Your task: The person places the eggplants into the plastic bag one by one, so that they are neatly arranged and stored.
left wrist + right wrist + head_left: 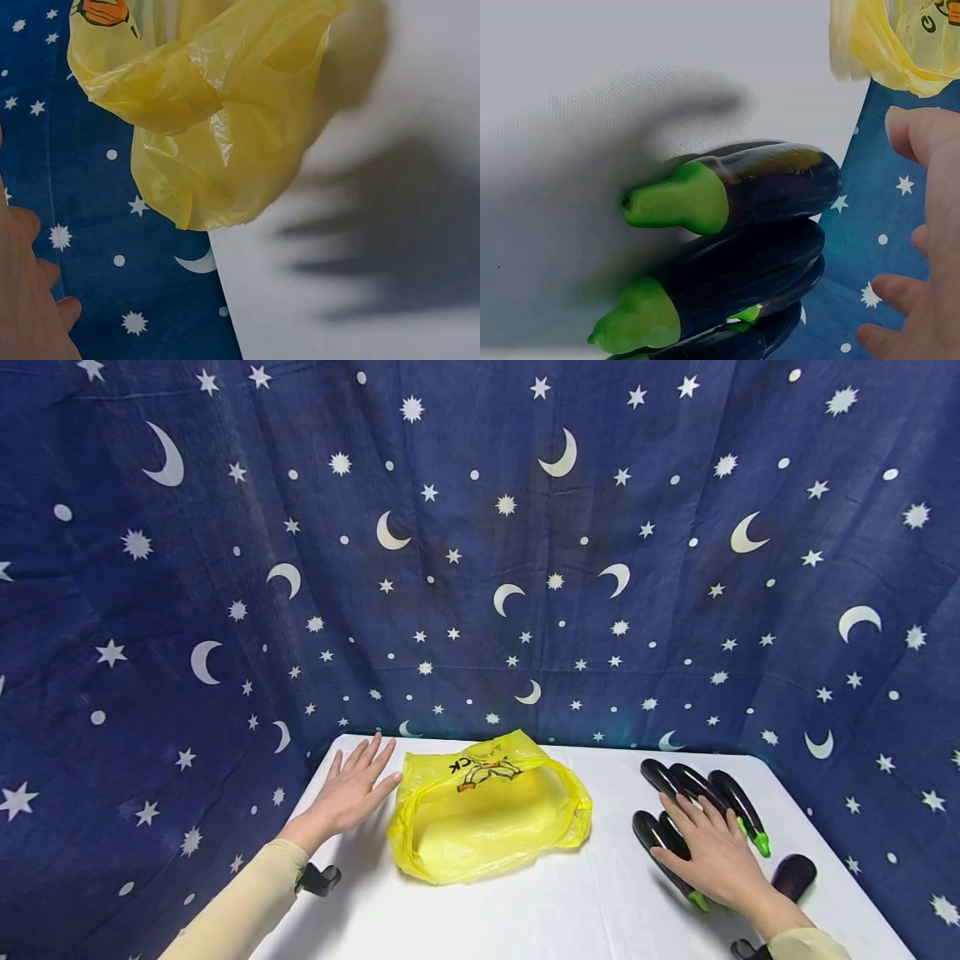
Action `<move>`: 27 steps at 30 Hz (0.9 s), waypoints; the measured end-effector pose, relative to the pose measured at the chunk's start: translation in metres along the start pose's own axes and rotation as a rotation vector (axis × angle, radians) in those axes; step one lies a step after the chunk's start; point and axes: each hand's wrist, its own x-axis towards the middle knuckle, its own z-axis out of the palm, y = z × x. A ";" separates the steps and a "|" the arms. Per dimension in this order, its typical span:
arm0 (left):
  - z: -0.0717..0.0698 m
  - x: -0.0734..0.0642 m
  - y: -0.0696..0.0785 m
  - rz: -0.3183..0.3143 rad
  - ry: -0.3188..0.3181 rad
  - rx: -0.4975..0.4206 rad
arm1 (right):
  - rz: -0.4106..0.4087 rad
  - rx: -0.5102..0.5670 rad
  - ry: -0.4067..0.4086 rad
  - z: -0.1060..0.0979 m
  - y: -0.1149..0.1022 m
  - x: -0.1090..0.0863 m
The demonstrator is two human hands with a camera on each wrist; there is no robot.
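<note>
A yellow plastic bag [480,856] lies on the white table with its wide mouth facing the near side; dark print shows on its back wall. Just left of it, my left hand [351,795] hovers with fingers spread, holding nothing. Several dark purple eggplants [738,797] with green stem ends lie in a group at the right. Over that group is my right hand [712,858], fingers extended and partly covering them. In the right wrist view, the fingers appear apart from the nearest eggplant [780,176], and nothing is in the hand.
The white table [547,914] carries the bag and eggplants. One eggplant [793,877] lies apart, to the right of my right wrist. A dark blue curtain [480,543] with moons and stars hangs behind and along both sides of the table.
</note>
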 end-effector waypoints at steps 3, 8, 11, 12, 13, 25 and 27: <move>-0.001 0.000 0.002 0.006 -0.001 -0.003 | -0.008 -0.004 0.005 0.001 0.000 0.000; -0.002 0.000 0.004 0.020 -0.008 -0.006 | -0.021 -0.005 0.016 0.002 0.001 -0.001; -0.002 -0.001 0.006 0.024 -0.014 -0.005 | -0.023 0.001 0.006 0.002 0.001 -0.001; -0.002 -0.001 0.007 0.025 -0.017 -0.004 | -0.023 0.003 0.002 0.002 0.001 -0.002; -0.002 0.000 0.007 0.026 -0.018 -0.006 | -0.021 0.005 -0.004 0.002 0.000 -0.002; -0.002 0.001 0.014 0.042 -0.028 -0.020 | -0.061 -0.008 0.009 0.001 -0.003 -0.003; -0.002 0.001 0.015 0.047 -0.027 -0.023 | -0.061 -0.009 0.007 0.001 -0.004 -0.004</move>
